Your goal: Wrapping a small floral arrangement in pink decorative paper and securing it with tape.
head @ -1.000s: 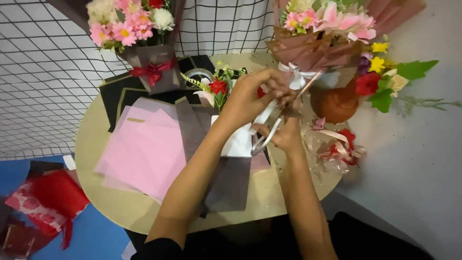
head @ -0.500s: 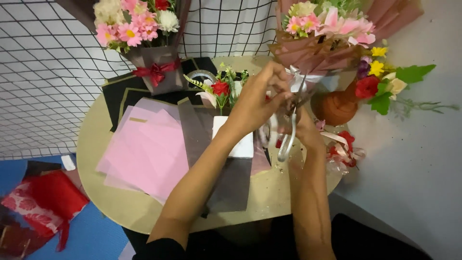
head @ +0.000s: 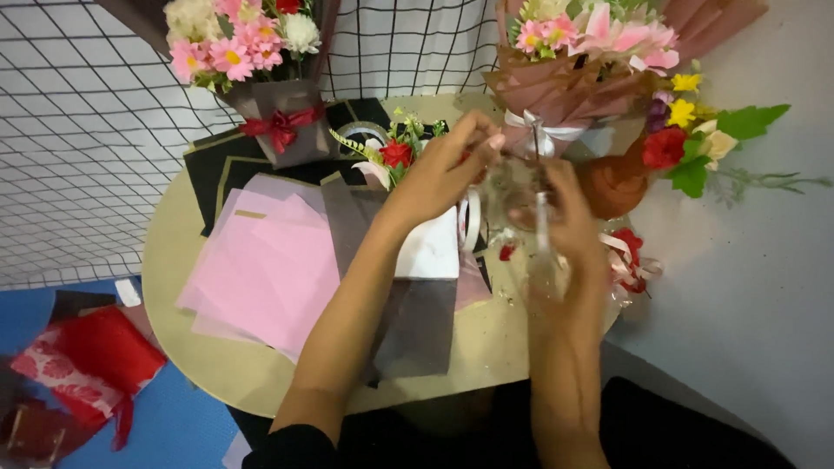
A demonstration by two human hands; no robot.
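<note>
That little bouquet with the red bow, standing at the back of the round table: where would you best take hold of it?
Probably at the narrow wrapped base, just around the red bow of the small bouquet. It stands upright and tapers downward there, while the pink and white blooms spread wide on top. Come from the front, over the pink paper sheets; the wire grid blocks the back.

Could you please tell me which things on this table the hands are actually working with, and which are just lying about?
In hand:
left hand and right hand on the clear cellophane wrap

Lying about:
pink paper sheets
grey sheet
tape roll
pink bouquet
brown-wrapped bouquet
red wrapper on the floor
</note>
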